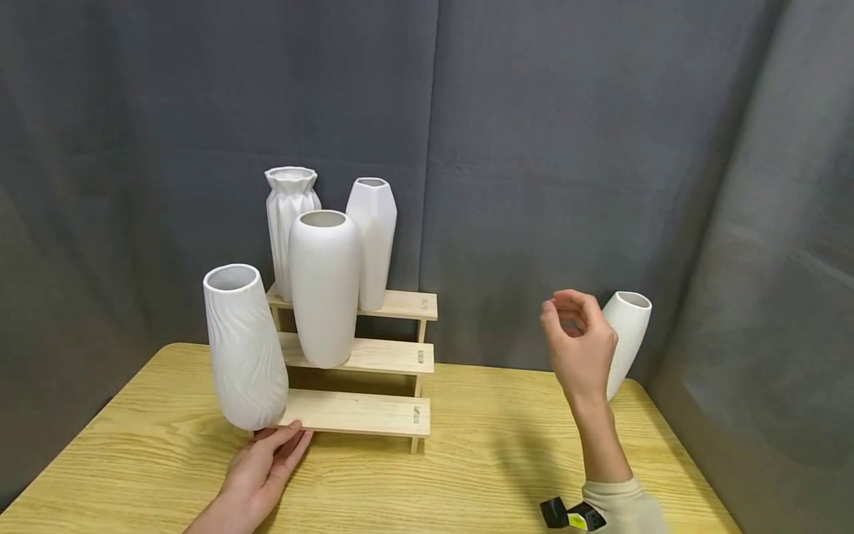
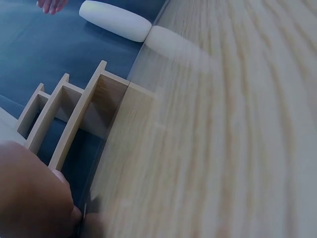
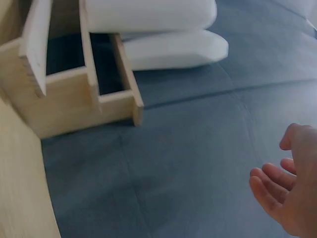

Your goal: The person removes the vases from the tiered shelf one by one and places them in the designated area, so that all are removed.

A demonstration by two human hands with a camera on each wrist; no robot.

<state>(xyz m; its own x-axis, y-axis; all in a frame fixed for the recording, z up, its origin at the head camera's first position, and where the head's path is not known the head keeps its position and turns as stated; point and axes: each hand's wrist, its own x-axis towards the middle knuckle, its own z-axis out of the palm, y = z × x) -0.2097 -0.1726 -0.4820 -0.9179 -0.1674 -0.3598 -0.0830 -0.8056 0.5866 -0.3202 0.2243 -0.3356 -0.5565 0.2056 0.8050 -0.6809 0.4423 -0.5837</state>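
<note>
While the left hand touches the stand, fingers straight, the empty right hand curls loosely, wristband illegible.

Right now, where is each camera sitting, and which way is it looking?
Head: on the head, looking forward and down at white vases and a wooden stand; left hand, right hand and sleeve show.
Left wrist: on that wrist, looking along the tabletop toward the wooden stand; left hand lower left, right hand's fingers at top.
Right wrist: on that wrist, facing the wooden stand and dark cloth; only the right hand shows.
Both wrist views share the wooden stand and right hand.
</note>
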